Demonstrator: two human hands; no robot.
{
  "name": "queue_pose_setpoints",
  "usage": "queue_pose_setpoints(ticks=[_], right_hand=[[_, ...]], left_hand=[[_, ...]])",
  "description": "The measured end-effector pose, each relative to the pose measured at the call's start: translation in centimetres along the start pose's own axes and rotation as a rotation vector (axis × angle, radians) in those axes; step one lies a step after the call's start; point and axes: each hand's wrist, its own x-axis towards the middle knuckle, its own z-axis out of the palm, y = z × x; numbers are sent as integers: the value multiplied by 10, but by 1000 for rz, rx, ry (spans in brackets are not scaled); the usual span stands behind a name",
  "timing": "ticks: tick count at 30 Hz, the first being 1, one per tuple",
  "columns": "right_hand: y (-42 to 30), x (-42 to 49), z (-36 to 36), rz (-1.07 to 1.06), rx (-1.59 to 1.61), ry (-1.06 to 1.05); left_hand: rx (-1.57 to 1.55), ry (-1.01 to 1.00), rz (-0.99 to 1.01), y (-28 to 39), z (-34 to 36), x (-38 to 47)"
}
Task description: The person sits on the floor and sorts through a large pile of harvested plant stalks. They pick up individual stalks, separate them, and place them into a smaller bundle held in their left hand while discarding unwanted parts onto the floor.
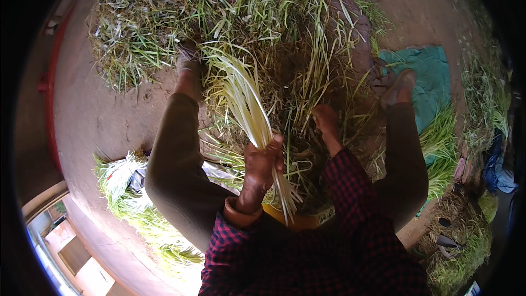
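Note:
My left hand [261, 160] is closed around a bundle of long pale green-white plant stalks [248, 107]. Its leafy tips fan out up and to the left, and the white ends poke out below my fist. To the right, my right hand [326, 121] is at the edge of a heap of green and yellowed stalks [283, 12] between my feet. The fingers are curled near some stalks; whether they grip any cannot be told. Dark tangled plant matter lies under both hands. Part of a yellow object [302, 220] shows between my thighs.
Another heap of stalks and dry leaves [135, 28] lies at the upper left. Pale bundles [131, 197] lie beside my left leg. A green cloth [431, 74] with more stalks [441, 148] is by my right foot. Another person's blue clothing [499, 172] shows at the far right.

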Motion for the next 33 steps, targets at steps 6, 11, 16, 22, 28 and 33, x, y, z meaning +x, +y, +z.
queue_pose_setpoints(ticks=[6, 11, 16, 22, 28, 33], right_hand=[[-20, -33, -27, -184, 356, -168], [-65, -98, -39, -395, 342, -165], [-87, -154, -35, -570, 18, -136], [-64, -146, -5, -857, -402, -126], [-59, -150, 13, -899, -476, -117], [-31, -129, 8, -636, -109, -232]], left_hand=[[-68, -76, 34, 1, 5, -4], [-102, -107, 119, 16, 7, -11], [-70, -115, 235, 17, 15, -15], [129, -165, 318, 10, 25, -10], [163, -65, 337, -11, 13, 9], [172, -1, 265, 1, 18, 4]])
